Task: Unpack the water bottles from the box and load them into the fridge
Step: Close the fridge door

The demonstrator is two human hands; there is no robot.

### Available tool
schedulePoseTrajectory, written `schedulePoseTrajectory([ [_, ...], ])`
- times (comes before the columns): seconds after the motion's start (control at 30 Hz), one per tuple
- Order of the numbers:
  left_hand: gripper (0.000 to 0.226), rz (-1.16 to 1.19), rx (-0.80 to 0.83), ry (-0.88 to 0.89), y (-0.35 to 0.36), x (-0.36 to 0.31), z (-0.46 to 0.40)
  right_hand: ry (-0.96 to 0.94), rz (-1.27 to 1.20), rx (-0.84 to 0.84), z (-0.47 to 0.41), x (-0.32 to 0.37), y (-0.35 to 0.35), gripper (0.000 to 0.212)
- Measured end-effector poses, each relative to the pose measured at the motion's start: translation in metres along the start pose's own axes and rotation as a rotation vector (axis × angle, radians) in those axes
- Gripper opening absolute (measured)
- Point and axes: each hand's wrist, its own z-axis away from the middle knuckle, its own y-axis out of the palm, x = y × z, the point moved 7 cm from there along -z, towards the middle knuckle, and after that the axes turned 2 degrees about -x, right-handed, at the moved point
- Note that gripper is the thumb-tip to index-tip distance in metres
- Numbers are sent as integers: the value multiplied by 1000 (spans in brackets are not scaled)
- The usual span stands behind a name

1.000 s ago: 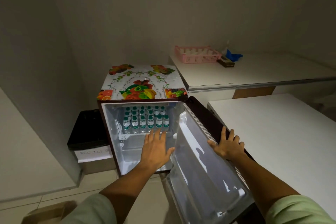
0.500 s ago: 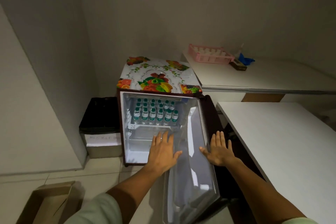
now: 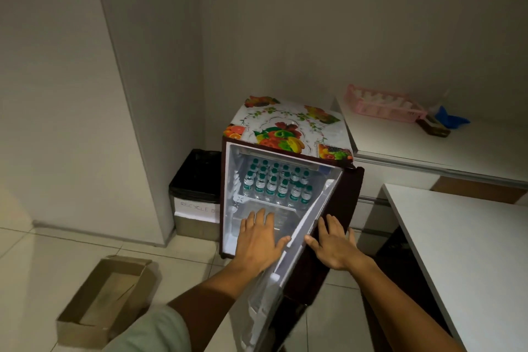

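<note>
Small clear plastic water bottles with green caps and labels (image 3: 275,186) standing upright in tight rows on the upper shelf of the dark maroon mini fridge (image 3: 285,180), long axes vertical, caps up. White-lined fridge door (image 3: 297,254) swung partway in, hinged at the right, its outer maroon face turned toward the right hand (image 3: 334,246). Right hand flat against that outer face, fingers straight and slightly spread, gripping nothing. Left hand (image 3: 261,240) held in front of the open compartment below the shelf, fingers straight and close together, thumb out toward the door's inner edge — whether touching it, cannot tell. Bottles above and beyond the left fingertips, apart from both hands.

Compared with half a second ago: door narrower to the cabinet, right hand now on its outside rather than at its edge, view pulled back and leftward — more of the brown cardboard box (image 3: 105,300) showing on the tiled floor (image 3: 57,254), open and lying well left of the fridge.
</note>
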Motion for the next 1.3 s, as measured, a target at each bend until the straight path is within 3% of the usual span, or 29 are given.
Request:
schedulePoseTrajectory([
  [0.4,78,4,-104,-191,-4,-19,27,-132,77,-64,-30,27,-4,97],
  [0.57,70,-61,-95,-229,2,-25,39,-186,190,-166,-40,35,-14,94],
  [0.87,55,-191,-92,-161,7,-24,26,-364,248,-376,-59,30,-33,93],
  [1.1,62,-210,-138,-132,-2,11,-1,-374,199,-479,-78,45,-43,93],
  [1.3,53,-200,-159,-45,-20,46,-35,-302,170,-558,-98,66,-47,83],
])
